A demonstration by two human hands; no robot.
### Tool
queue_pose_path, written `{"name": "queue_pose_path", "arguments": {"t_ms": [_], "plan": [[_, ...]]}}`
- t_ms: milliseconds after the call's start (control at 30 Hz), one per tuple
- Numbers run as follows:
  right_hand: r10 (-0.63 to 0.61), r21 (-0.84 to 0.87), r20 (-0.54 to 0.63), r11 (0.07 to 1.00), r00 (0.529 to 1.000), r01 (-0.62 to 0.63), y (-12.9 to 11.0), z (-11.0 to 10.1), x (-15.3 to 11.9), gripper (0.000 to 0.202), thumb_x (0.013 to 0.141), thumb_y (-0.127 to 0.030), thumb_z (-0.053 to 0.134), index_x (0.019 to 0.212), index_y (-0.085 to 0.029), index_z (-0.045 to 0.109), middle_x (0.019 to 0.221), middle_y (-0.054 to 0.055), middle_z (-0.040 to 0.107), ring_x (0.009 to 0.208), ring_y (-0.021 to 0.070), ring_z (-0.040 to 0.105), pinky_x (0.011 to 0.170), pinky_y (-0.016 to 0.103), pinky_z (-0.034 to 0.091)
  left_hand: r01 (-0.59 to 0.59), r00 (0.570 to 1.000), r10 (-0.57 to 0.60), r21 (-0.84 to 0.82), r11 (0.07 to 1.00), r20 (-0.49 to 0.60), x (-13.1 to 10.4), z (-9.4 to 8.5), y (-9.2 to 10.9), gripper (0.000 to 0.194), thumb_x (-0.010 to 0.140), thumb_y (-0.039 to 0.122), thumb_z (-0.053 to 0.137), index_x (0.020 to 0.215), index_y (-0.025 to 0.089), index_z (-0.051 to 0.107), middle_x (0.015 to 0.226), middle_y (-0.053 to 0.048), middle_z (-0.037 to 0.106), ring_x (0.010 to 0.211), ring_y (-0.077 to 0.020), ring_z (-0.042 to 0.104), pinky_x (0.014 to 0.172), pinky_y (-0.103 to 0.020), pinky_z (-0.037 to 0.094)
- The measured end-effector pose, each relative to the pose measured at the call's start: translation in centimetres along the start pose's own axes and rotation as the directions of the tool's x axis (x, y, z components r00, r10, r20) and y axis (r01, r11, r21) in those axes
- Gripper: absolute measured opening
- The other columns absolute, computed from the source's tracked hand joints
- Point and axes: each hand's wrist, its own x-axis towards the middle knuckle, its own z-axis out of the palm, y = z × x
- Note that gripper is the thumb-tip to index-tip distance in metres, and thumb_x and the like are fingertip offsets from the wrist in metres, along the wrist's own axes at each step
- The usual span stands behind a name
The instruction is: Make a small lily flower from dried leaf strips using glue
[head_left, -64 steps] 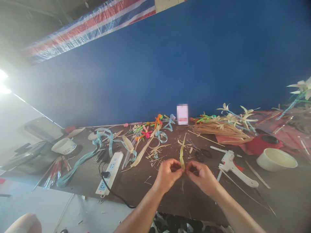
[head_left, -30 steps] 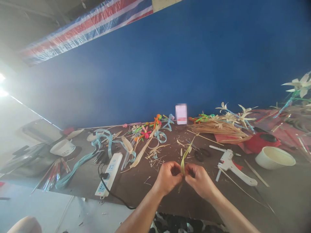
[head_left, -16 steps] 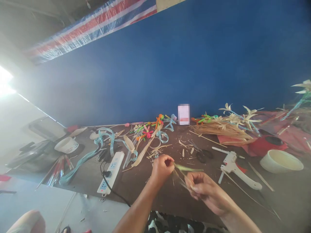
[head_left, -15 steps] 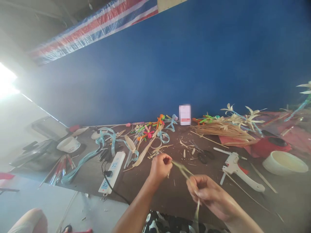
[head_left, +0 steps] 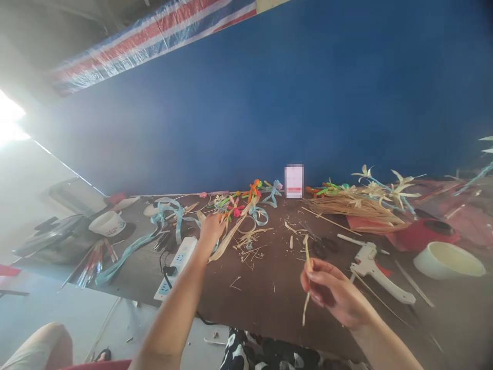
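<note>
My right hand [head_left: 333, 290] pinches a thin pale-yellow strip of dried leaf [head_left: 307, 249]; one end stands up above the fingers and the other hangs below them. Farther out, my left hand [head_left: 211, 228] reaches over the dried husk leaves [head_left: 229, 241], just beyond the power strip. Its fingertips are blurred and partly hidden, so I cannot see whether it grips a leaf. Close to that hand lie a pink pipe-cleaner flower [head_left: 236, 209] and an orange one [head_left: 254, 186]. Dark-handled scissors [head_left: 325, 247] rest beyond my right hand.
A white glue gun [head_left: 365, 262] and a cream bowl [head_left: 449, 259] are on the right. Behind them lies a straw bundle [head_left: 354, 205]. A power strip [head_left: 175, 272] with a black cable, light-blue ribbon [head_left: 127, 259] and a white cup [head_left: 108, 223] occupy the left.
My left hand has let go of the strip and moved forward and left to the husk leaves. The right hand keeps the strip, now held more upright.
</note>
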Motion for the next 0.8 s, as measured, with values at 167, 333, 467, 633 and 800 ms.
{"name": "queue_pose_path", "arguments": {"t_ms": [167, 333, 467, 633, 800], "plan": [[0.004, -0.048, -0.067, 0.999, 0.998, -0.007, 0.7, -0.1, 1.8, 0.017, 0.069, -0.03, 0.055, 0.067, -0.019, 0.041, 0.057, -0.003, 0.053, 0.04, 0.004, 0.032, 0.038, 0.018, 0.018, -0.135, 0.947, 0.242, -0.42, 0.897, 0.212, -6.4, 2.8, 4.8, 0.025, 0.076, 0.029, 0.046, 0.087, 0.017, 0.064, 0.082, -0.006, 0.062, 0.072, -0.0159, 0.054, 0.067, -0.026, 0.039], [0.0, -0.185, -0.128, 0.983, 0.992, -0.024, 1.3, -0.4, 2.6, 0.02, 0.068, -0.034, 0.056, 0.066, -0.017, 0.046, 0.054, -0.005, 0.05, 0.038, 0.0028, 0.031, 0.036, 0.016, 0.018, 0.382, 0.758, 0.297, -0.765, 0.519, 0.58, -13.0, 6.8, 8.9, 0.032, 0.066, 0.039, 0.059, 0.081, 0.012, 0.064, 0.063, -0.002, 0.059, 0.049, -0.0079, 0.045, 0.045, -0.019, 0.031], [-0.01, -0.216, -0.118, 0.976, 0.993, -0.016, 1.9, -1.0, 2.3, 0.02, 0.067, -0.035, 0.058, 0.073, -0.017, 0.052, 0.057, -0.006, 0.049, 0.038, 0.003, 0.032, 0.036, 0.017, 0.022, 0.574, 0.768, 0.164, -0.779, 0.255, 0.619, -13.5, 7.8, 9.0, 0.025, 0.058, 0.033, 0.067, 0.068, 0.011, 0.06, 0.061, 0.0, 0.055, 0.049, -0.0065, 0.045, 0.041, -0.017, 0.03], [-0.025, -0.339, -0.18, 0.94, 0.983, -0.038, 2.7, -1.5, 2.3, 0.022, 0.065, -0.035, 0.059, 0.076, -0.017, 0.053, 0.056, -0.006, 0.05, 0.036, 0.003, 0.03, 0.035, 0.017, 0.02, 0.668, 0.728, 0.104, -0.736, 0.111, 0.677, -13.2, 7.8, 8.1, 0.024, 0.057, 0.03, 0.069, 0.067, 0.013, 0.055, 0.064, 0.0, 0.056, 0.053, -0.0081, 0.051, 0.042, -0.017, 0.034], [-0.11, -0.486, -0.224, 0.874, 0.968, -0.013, 3.3, -1.7, 2.4, 0.022, 0.068, -0.037, 0.057, 0.065, -0.016, 0.053, 0.051, -0.005, 0.049, 0.037, 0.0036, 0.032, 0.036, 0.018, 0.02, 0.662, 0.743, 0.063, -0.746, 0.078, 0.666, -14.0, 7.8, 8.0, 0.025, 0.056, 0.031, 0.069, 0.065, 0.014, 0.052, 0.061, 0.0, 0.058, 0.053, -0.0092, 0.053, 0.043, -0.017, 0.035]]}}
